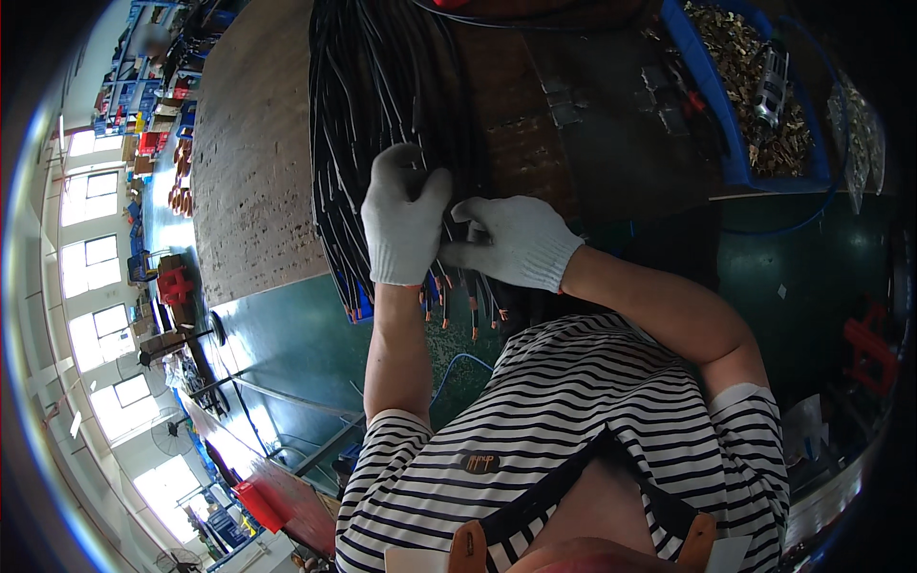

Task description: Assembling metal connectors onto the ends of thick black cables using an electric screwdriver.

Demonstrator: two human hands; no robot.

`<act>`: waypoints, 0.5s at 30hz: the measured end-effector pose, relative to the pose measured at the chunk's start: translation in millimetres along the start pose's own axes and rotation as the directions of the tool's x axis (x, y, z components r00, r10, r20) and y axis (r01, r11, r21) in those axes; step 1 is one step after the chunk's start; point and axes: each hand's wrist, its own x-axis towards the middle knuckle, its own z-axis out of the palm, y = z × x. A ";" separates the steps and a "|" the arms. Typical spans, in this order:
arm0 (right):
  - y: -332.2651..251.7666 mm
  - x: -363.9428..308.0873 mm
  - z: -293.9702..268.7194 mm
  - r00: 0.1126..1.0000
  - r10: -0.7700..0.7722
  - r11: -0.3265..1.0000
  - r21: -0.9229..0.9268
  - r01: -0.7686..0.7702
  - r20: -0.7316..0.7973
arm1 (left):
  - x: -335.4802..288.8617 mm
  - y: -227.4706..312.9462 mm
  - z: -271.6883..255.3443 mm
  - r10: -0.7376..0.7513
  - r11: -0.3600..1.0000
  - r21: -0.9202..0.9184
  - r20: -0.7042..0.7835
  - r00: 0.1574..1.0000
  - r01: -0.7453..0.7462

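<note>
A thick bundle of black cables (pixel 353 105) lies over the wooden table (pixel 258 143), and its bared copper ends (pixel 474 320) hang past the near edge. Both my hands wear white knitted gloves and are over the right side of this bundle, close together. My left hand (pixel 406 220) is closed, its fingers curled and its thumb on the right. From the right, my right hand (pixel 521 239) reaches in with its thumb and fingers bent toward the left glove. Whatever lies between the fingers of either hand is hidden or too small to make out.
At the far right of the table a blue bin (pixel 731 143) holds many small brass-coloured metal pieces (pixel 716 48), with a silver tool (pixel 772 86) lying on them. Clear plastic bags (pixel 857 134) hang beside it. A red stool (pixel 871 353) stands on the green floor (pixel 774 277).
</note>
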 end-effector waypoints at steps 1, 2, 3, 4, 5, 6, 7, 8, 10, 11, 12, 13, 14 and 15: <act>-9.2 -3.7 -14.3 0.996 0.021 0.999 0.044 -0.025 0.092 | 1.5 6.7 -1.8 -0.002 0.995 -0.102 0.014 1.000 0.003; -6.7 -3.9 -14.3 0.996 0.038 0.999 0.033 -0.041 0.078 | 5.0 17.1 0.6 0.001 0.977 -0.214 0.037 0.999 0.007; -1.5 -4.3 -11.3 0.999 0.017 0.995 0.095 -0.020 0.028 | 3.0 37.0 0.5 0.016 0.989 -0.144 0.006 1.000 -0.015; 3.5 -6.5 -12.7 1.000 0.000 0.988 0.153 0.004 -0.025 | 3.0 38.0 5.3 0.030 0.986 -0.166 0.021 0.999 -0.027; 8.3 -8.0 -20.3 0.999 0.012 0.990 0.142 -0.006 -0.042 | 4.9 36.8 7.7 0.343 0.938 0.081 -0.068 0.937 -0.337; 14.3 -8.8 -29.9 0.990 -0.136 0.983 0.121 0.138 -0.030 | 8.6 38.4 8.4 0.632 0.745 0.337 -0.079 0.771 -0.576; 20.3 -9.0 -40.1 0.961 -0.278 0.956 0.100 0.277 -0.012 | 17.5 43.5 7.2 0.848 0.516 0.317 -0.060 0.526 -0.796; 24.6 -8.4 -52.7 0.964 -0.264 0.960 0.088 0.265 -0.023 | 23.7 42.6 7.2 0.854 0.511 0.300 -0.066 0.517 -0.806; 28.0 -10.1 -79.0 0.969 -0.184 0.973 -0.111 0.204 0.163 | 33.1 37.1 5.6 0.816 0.505 -0.030 0.341 0.466 -0.862; 28.2 -15.0 -85.3 0.978 -0.205 0.968 -0.143 0.207 0.030 | 33.3 36.1 0.5 0.813 0.465 0.054 0.370 0.450 -0.884; 31.9 -20.0 -91.0 0.983 -0.183 0.971 -0.152 0.183 0.014 | 35.2 38.2 -5.9 0.756 0.437 0.159 0.468 0.457 -0.885; 35.7 -24.4 -95.4 0.970 -0.222 0.951 -0.239 0.194 -0.095 | 38.7 34.3 -11.3 0.743 0.448 0.204 0.457 0.489 -0.871; 38.2 -30.9 -97.4 0.945 -0.267 0.925 -0.326 0.195 -0.191 | 39.5 30.3 -17.5 0.726 0.461 0.249 0.445 0.523 -0.852; 41.9 -33.0 -95.0 0.895 -0.372 0.883 -0.391 0.259 -0.247 | 42.0 29.5 -24.6 0.718 0.476 0.251 0.443 0.537 -0.843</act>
